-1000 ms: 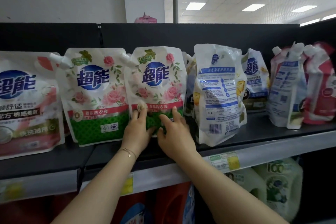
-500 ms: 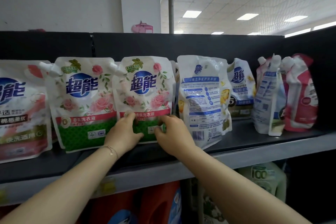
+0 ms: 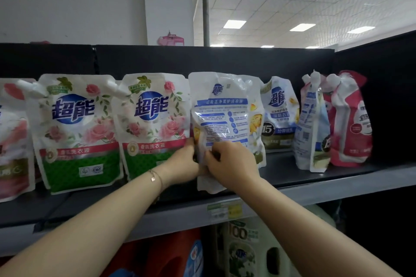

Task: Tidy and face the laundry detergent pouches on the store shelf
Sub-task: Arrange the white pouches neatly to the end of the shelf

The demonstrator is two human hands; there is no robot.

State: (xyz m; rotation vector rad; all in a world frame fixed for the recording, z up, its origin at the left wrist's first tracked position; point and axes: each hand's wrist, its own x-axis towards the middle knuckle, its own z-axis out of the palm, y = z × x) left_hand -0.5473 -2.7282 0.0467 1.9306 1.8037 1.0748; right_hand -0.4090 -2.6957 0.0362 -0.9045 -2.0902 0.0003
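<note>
A white pouch with blue print [image 3: 221, 119] stands back side out at the middle of the black shelf [image 3: 292, 175]. My left hand [image 3: 183, 160] grips its lower left edge and my right hand [image 3: 231, 162] grips its lower front. Its bottom hangs over the shelf's front lip. Left of it stand two rose-and-green pouches [image 3: 74, 132] [image 3: 153, 126] facing forward. A pink pouch [image 3: 12, 139] is cut off at the far left. Behind on the right stands a blue-label pouch [image 3: 279, 114], then a sideways white-blue pouch [image 3: 311, 123] and a leaning red pouch [image 3: 350, 119].
A grey shelf rail with a yellow price tag [image 3: 225, 209] runs along the front. Below it stand red jugs [image 3: 162, 254] and a pale green jug [image 3: 247, 249]. A black back panel [image 3: 202, 60] closes the shelf behind; bare shelf floor shows between the pouches on the right.
Both hands left the second rose pouch and moved right onto the back-side-out white pouch, gripping its lower part. That pouch has come forward over the shelf lip.
</note>
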